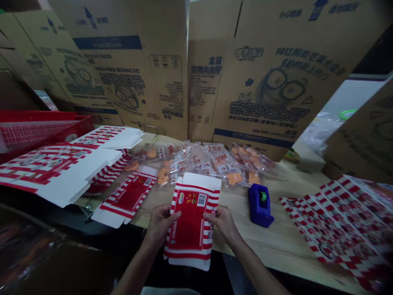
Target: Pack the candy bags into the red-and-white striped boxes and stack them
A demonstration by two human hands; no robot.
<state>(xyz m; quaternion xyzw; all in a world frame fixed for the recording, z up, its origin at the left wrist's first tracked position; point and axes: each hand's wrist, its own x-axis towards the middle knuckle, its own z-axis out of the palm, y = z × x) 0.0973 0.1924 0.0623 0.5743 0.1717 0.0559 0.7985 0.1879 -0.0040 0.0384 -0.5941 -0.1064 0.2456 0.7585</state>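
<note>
Before tall cartons (166, 32), grips striped box (188, 229) by opposite sides with left hand (161, 225) and right hand (224, 223), curled closed, at near edge of table (276, 246). Shows end flaps (201, 180) not yet folded; leaves second box (130, 196) alongside, clear bags (187, 159) loose beyond.

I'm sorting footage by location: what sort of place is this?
Probably a packing area: flattened striped cartons are stacked at left, clear bags with orange pieces lie on the wooden table, and a blue tape dispenser stands nearby.

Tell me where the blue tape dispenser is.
In the head view, the blue tape dispenser is on the wooden table, between the right hand and the striped pile at far right.
</note>
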